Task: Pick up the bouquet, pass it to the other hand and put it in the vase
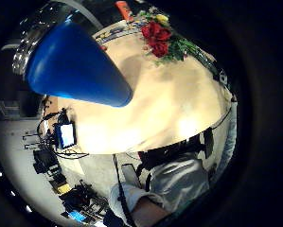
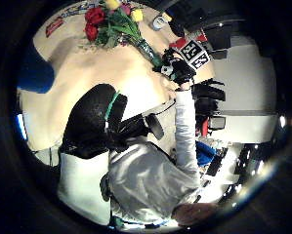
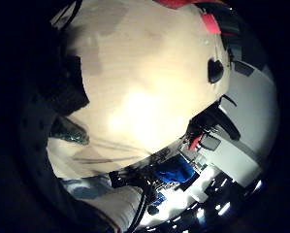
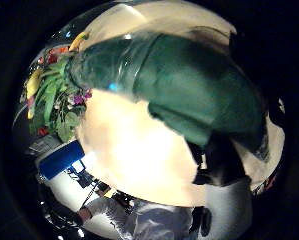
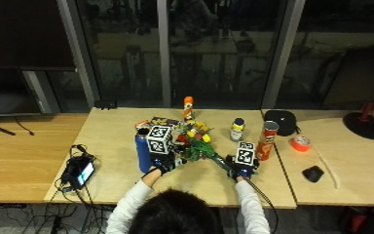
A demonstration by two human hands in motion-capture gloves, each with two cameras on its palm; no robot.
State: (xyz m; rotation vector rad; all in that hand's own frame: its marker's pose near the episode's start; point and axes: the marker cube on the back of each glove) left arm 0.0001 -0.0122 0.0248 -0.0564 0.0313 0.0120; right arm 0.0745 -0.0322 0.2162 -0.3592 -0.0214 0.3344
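We see the bouquet lying on the table just right of the blue vase. The right hand grips its wrapped stem end. We should lift it level (flowers unbent) toward the left hand, whose fingers we cannot tell.

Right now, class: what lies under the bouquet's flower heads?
The bouquet lies with its flowers on the bare wooden table. The right hand grips its green-wrapped stem end. The tabletop directly beneath the blooms is covered.
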